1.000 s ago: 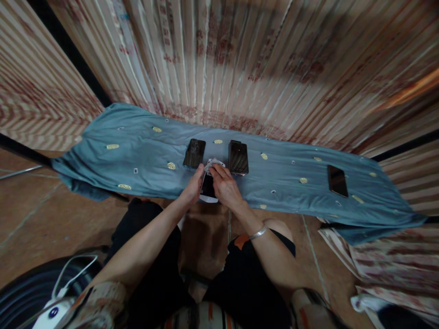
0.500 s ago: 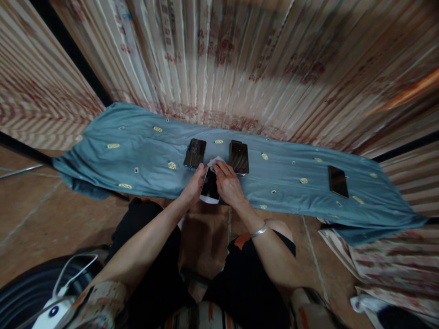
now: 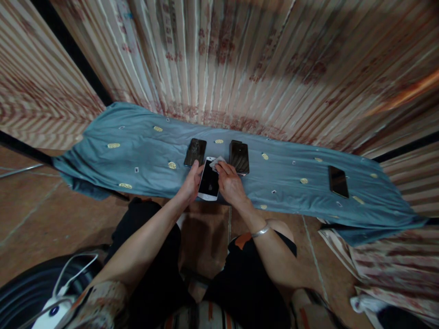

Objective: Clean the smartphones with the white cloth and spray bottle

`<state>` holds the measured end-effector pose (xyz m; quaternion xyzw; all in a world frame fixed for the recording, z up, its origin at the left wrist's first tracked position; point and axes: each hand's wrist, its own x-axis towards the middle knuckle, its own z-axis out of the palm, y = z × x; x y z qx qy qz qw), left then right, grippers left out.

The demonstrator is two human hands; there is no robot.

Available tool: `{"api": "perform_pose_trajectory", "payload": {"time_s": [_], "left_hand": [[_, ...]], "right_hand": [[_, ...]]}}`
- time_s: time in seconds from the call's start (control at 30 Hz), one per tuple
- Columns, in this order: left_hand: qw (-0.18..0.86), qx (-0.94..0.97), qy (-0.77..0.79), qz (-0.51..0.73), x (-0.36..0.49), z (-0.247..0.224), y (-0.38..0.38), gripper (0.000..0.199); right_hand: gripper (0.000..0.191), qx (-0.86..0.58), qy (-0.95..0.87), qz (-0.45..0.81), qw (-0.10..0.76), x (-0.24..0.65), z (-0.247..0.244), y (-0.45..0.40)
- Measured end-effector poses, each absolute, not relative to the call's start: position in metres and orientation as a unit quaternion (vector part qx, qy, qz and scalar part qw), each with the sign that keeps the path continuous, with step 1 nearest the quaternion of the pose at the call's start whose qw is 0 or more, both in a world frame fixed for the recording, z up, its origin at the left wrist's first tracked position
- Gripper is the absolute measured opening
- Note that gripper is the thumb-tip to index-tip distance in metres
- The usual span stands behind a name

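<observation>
My left hand [image 3: 192, 183] grips the left edge of a white smartphone [image 3: 208, 183] with a dark screen, held over the front of the cloth. In my right hand [image 3: 231, 183] the fingers pinch a small whitish wipe [image 3: 216, 161], which lies over the upper right part of the phone. Just beyond my left hand a dark smartphone [image 3: 195, 152] rests on the cloth. Past my right fingers is a stack of dark phones [image 3: 239, 157]; how many it holds I cannot tell.
A blue-grey patterned cloth [image 3: 284, 183] covers the narrow bench. Another black phone [image 3: 338, 181] lies toward its right end. Striped curtains [image 3: 206, 68] hang behind. At lower left are a coiled black hose [image 3: 20, 292] and a white device with a cable [image 3: 51, 313].
The white phone now shows its top edge and more of its face. My right hand with the wipe has shifted slightly right, off the middle of the screen.
</observation>
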<state>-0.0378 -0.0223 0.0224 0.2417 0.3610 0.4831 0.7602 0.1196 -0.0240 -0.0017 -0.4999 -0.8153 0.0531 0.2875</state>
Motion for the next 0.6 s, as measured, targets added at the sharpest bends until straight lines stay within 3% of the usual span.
{"api": "perform_pose_trajectory", "payload": {"time_s": [0.6], "left_hand": [[0.734,0.227,0.383,0.513,-0.043,0.029,-0.016,0.065]], "right_hand": [[0.046,-0.486,-0.827,0.048,0.277,0.11,-0.007,-0.036]]}}
